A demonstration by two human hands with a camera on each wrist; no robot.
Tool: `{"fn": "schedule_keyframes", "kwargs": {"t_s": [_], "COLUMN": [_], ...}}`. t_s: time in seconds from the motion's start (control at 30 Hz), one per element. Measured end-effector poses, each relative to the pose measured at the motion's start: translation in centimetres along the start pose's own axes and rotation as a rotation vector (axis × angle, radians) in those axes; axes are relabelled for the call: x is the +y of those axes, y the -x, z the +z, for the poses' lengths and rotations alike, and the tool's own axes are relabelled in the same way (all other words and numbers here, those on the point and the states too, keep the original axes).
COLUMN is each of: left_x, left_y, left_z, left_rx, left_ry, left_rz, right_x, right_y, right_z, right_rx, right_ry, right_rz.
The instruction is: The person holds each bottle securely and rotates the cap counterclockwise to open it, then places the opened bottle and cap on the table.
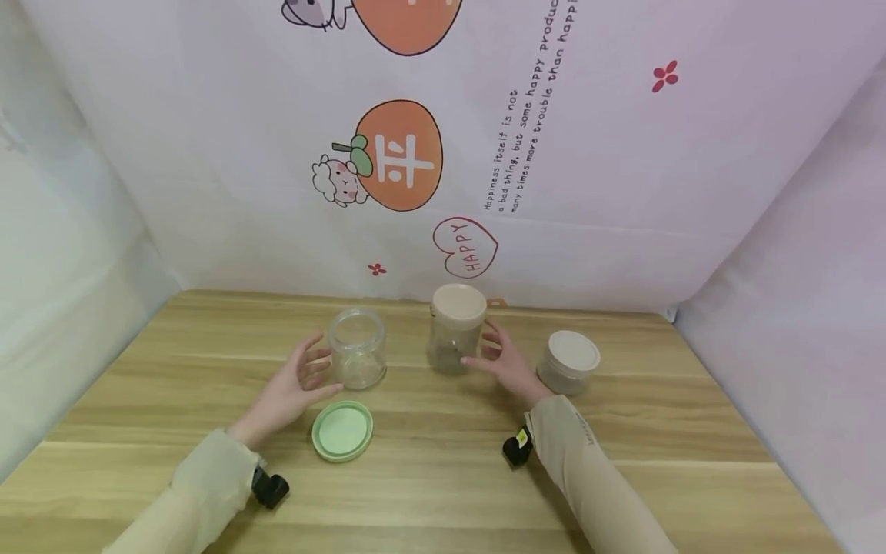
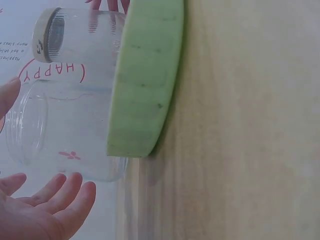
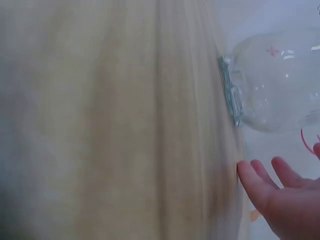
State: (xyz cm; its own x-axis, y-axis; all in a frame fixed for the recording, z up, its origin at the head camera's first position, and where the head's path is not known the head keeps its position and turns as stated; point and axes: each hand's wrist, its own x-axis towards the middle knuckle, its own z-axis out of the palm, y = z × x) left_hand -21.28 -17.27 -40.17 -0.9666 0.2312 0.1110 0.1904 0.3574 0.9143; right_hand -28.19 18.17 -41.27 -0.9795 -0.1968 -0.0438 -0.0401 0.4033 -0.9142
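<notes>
Along the bottom of the head view, two pale sleeves come in from the lower left and lower right, each with a small black device at the cuff, over a wood-grain worktop. Just left of the frame's lower middle lies a round green lid. Left of centre, above the lid, the left hand is beside a clear lidless jar, its grip spread, thumb and fingers apart; whether a fingertip touches the glass I cannot tell. At the right of the frame's middle is a short clear jar with a pale lid on. Between it and the centre, the right hand reaches in, its grip also spread, the thumb toward the lower side of a tall clear jar; contact there is unclear. That jar stands upright at the centre, capped with a pale lid. Behind, filling the upper frame, hangs a white cloth printed with oranges, flowers, lettering and a red heart.
</notes>
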Motion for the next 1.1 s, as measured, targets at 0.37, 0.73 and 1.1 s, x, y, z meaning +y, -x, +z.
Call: {"fn": "schedule_keyframes", "kwargs": {"t_s": [0.37,0.73,1.1], "left_x": [0.0,0.0,0.9], "left_y": [1.1,2.1,2.8], "left_z": [0.7,1.1,1.8], "left_rx": [-0.007,-0.025,-0.08], "left_ry": [0.002,-0.039,-0.028], "left_rz": [0.005,0.017,0.059], "right_x": [-0.2,0.5,-0.4], "right_y": [-0.9,-1.9,-1.8], "right_z": [-0.6,-0.2,0.9], "right_rx": [-0.084,-0.075,-0.058], "right_ry": [-0.128,-0.133,-0.14], "right_rz": [0.025,-0.045,-0.045]}}
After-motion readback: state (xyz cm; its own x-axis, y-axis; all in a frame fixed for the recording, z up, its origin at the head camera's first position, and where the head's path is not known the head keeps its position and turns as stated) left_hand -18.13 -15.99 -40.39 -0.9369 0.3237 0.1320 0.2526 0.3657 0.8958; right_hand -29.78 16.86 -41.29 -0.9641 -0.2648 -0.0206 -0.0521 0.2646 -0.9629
